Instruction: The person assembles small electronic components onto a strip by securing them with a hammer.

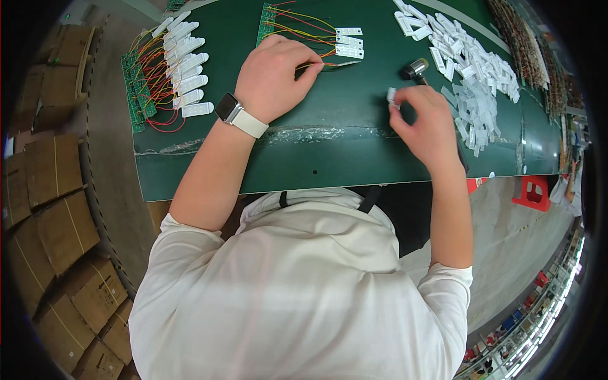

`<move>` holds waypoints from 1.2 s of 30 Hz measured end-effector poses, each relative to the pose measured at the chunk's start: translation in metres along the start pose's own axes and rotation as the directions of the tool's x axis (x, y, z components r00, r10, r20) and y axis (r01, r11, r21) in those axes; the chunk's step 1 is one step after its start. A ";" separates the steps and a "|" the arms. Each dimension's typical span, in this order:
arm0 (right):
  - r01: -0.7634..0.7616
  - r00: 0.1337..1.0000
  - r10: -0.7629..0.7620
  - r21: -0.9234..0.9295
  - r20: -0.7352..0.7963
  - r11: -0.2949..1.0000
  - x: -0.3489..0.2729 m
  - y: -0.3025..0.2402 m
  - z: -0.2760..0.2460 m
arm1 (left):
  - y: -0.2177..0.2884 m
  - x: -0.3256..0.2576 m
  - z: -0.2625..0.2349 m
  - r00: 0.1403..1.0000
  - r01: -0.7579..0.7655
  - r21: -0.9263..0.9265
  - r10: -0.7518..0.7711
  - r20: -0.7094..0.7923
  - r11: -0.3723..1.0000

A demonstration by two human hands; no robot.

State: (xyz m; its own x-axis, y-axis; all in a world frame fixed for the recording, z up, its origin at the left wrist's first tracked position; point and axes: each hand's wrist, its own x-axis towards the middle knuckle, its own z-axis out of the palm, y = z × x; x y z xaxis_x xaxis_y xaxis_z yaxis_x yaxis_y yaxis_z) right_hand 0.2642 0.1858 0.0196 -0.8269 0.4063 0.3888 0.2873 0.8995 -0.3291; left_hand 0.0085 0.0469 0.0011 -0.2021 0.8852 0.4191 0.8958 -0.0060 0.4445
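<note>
My left hand [271, 77] is closed in a pinch on thin wires [310, 63] that end in a small white LED board [347, 63], seen nearly edge-on. These wires run from a green circuit board [266, 24], partly hidden behind the hand. Just beyond lie several more white LED boards [349, 42] on red, yellow and black wires. Between thumb and forefinger my right hand [425, 120] grips a small white plastic casing [391, 96]. A small hammer [416, 68] lies beside that hand, which covers part of its handle.
At left, green circuit boards [137, 94] are wired to a row of white casings [189, 64]. A heap of white casings [472, 54] and a pile of translucent strips [476, 114] lie at right. Wire bundles [522, 41] lie far right; cartons [66, 218] stand beside the table.
</note>
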 end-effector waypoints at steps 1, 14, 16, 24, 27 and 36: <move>-0.006 1.000 0.006 0.005 -0.003 1.000 0.001 -0.002 0.007 | 0.001 -0.001 -0.002 1.000 0.021 -0.023 -0.021 -0.007 1.000; -0.166 0.986 0.159 0.295 0.047 0.941 0.002 -0.003 0.032 | 0.005 -0.003 -0.008 0.974 -0.223 -0.097 0.226 0.013 0.970; -0.192 0.981 0.187 0.311 0.045 0.931 0.003 -0.002 0.033 | 0.004 -0.004 -0.006 0.970 -0.237 -0.072 0.239 0.034 0.969; -0.091 0.991 0.124 0.426 -0.048 0.900 -0.007 0.011 0.038 | 0.004 -0.005 0.005 0.950 -0.304 0.014 0.302 0.084 0.953; -0.013 0.996 0.041 0.347 -0.074 0.938 -0.006 0.010 0.037 | 0.003 -0.005 0.007 0.941 -0.333 0.038 0.329 0.082 0.942; 0.057 0.996 -0.044 0.201 -0.071 0.978 -0.005 0.007 0.041 | 0.004 -0.004 0.010 0.933 -0.354 0.025 0.351 0.085 0.935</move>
State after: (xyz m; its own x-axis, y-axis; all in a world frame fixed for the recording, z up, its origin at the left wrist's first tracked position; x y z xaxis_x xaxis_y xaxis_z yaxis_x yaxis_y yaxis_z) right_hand 0.2505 0.1832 -0.0199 -0.8022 0.3768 0.4631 0.1361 0.8707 -0.4726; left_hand 0.0166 0.0476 -0.0067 0.1594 0.8627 0.4799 0.9187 -0.3075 0.2478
